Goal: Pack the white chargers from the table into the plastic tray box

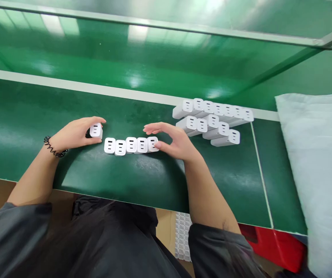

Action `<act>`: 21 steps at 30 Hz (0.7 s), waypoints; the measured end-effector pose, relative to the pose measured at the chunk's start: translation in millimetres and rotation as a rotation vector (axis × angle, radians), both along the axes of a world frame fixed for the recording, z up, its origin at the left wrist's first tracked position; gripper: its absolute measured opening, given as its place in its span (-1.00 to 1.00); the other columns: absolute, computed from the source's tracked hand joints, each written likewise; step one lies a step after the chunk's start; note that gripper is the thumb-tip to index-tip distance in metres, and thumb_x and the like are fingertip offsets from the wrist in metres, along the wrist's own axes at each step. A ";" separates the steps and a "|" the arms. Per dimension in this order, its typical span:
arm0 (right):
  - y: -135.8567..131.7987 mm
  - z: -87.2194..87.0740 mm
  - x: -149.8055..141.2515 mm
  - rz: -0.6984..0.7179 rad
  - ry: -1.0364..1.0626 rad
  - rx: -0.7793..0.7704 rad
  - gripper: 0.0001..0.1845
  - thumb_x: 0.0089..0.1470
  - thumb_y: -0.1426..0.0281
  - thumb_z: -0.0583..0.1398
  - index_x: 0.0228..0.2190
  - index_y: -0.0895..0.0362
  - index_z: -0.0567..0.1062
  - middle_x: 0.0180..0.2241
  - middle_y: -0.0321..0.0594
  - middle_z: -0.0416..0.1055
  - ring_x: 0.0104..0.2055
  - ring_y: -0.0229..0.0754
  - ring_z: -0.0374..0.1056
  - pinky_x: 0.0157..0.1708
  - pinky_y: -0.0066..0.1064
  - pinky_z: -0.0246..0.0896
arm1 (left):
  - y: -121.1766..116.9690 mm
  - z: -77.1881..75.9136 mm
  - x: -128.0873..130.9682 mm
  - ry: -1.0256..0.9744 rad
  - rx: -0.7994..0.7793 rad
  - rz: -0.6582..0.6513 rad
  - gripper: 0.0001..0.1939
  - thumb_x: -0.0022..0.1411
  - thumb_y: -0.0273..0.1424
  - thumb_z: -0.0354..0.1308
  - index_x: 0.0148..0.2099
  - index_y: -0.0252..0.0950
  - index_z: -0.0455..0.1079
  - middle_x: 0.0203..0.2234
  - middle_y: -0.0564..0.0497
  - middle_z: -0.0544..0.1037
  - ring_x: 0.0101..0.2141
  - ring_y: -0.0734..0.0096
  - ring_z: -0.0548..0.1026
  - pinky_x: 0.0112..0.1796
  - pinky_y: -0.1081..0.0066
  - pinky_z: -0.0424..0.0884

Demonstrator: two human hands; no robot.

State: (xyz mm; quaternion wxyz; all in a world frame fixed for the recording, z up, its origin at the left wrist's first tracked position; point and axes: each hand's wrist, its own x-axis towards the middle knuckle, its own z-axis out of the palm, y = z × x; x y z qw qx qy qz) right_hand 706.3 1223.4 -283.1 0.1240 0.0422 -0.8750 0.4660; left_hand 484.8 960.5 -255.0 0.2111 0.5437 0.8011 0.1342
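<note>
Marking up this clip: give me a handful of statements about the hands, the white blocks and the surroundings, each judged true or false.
1. The left hand has a white block between thumb and fingers. True.
2. The dark coiled band is on the right arm. False: it is on the left arm.
3. Five blocks form the row between the hands. True.
4. The right hand is at that row's left end. False: the right hand is at its right end.
5. The cluster of blocks at the back right is black. False: it is white.
</note>
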 end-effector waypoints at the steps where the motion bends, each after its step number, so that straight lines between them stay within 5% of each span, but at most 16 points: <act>1: 3.6 -1.4 -0.2 -0.022 0.002 -0.057 -0.52 0.16 0.03 0.18 0.00 0.02 0.47 -0.04 -0.12 0.52 -0.09 -0.07 0.48 -0.06 -0.19 0.42 | 1.4 -1.3 -0.8 0.008 0.021 0.046 -0.35 0.20 -0.01 0.12 0.25 -0.18 0.21 0.03 -0.05 0.49 -0.09 0.18 0.48 -0.09 0.29 0.38; 7: 13.7 0.4 1.9 0.091 -0.179 -0.144 -0.47 0.07 0.12 0.29 0.06 -0.01 0.44 0.03 -0.15 0.48 0.03 -0.04 0.43 0.07 -0.11 0.34 | 10.9 -17.4 -1.9 0.041 0.153 0.240 -0.31 0.15 -0.04 0.17 0.26 -0.18 0.19 0.00 -0.07 0.49 -0.36 0.36 0.45 -0.23 0.32 0.40; 12: 22.6 3.0 6.4 0.252 -0.331 -0.094 -0.21 -0.01 0.11 0.34 0.22 -0.06 0.29 0.15 -0.17 0.39 0.18 0.01 0.32 0.24 -0.01 0.17 | 19.4 -25.1 -0.6 -0.002 0.262 0.295 -0.32 0.12 -0.08 0.20 0.23 -0.19 0.21 0.00 -0.05 0.50 -0.31 0.38 0.44 -0.22 0.35 0.40; 16: 25.8 0.9 7.1 0.268 -0.347 -0.074 -0.19 -0.04 0.13 0.36 0.23 -0.08 0.27 0.23 -0.19 0.30 0.26 0.04 0.24 0.27 -0.01 0.12 | 42.0 -10.1 -0.9 -0.026 0.216 0.216 -0.35 0.07 -0.10 0.25 0.17 -0.21 0.27 -0.06 -0.06 0.50 -0.32 0.38 0.45 -0.27 0.37 0.40; 21: 19.5 3.0 6.2 0.227 -0.327 -0.040 -0.32 -0.05 0.15 0.36 0.11 -0.02 0.39 0.16 -0.20 0.37 0.19 0.02 0.29 0.20 -0.06 0.21 | 110.0 3.1 7.3 0.014 0.114 0.006 -0.35 0.01 -0.20 0.30 0.14 -0.26 0.30 -0.23 -0.03 0.52 -0.32 0.34 0.47 -0.22 0.33 0.38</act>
